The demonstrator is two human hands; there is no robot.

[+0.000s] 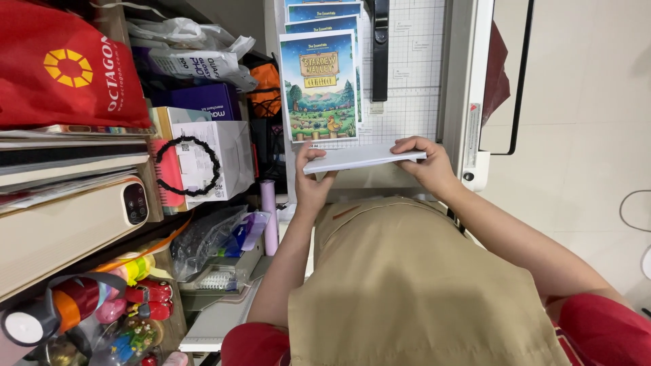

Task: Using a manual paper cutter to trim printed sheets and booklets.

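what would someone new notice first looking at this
Probably the two hands at centre, the left hand and right hand, holding a thin white stack of sheets by its ends above a grid-marked cutting board. Just above lie overlapping colourful printed covers with a farm scene. At the far left, a bright red bag tops the crowded shelves.

You wear a plain tan apron [407, 285] over a red short-sleeved top [597, 332]. Your forearms are bare; both hands, left [313, 179] and right [424, 163], carry no gloves.
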